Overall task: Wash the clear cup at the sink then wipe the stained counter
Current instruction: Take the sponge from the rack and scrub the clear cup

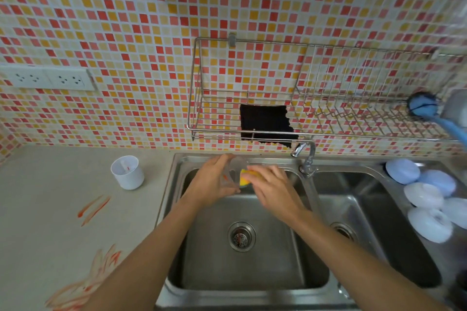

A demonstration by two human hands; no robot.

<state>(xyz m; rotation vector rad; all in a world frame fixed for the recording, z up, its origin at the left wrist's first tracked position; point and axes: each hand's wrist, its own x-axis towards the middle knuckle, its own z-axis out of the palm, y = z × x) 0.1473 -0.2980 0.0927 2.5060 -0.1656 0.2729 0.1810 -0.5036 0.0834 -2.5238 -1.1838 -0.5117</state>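
Now the left hand (214, 179) grips the clear cup (231, 174) over the left basin of the sink (252, 260), while the right hand (273, 187) pinches a yellow sponge (245, 177) against its mouth (orange stains (93, 206) mark the counter (50, 209) nearby).

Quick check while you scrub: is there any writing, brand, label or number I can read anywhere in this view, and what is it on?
No readable text anywhere in this view.
White cup on the counter: red marks inside, too blurred to say whether they are print.
Wall sockets: no lettering visible.
Clear cup and yellow sponge in the hands: no label shows.
Tap and white bowls: no brand visible.
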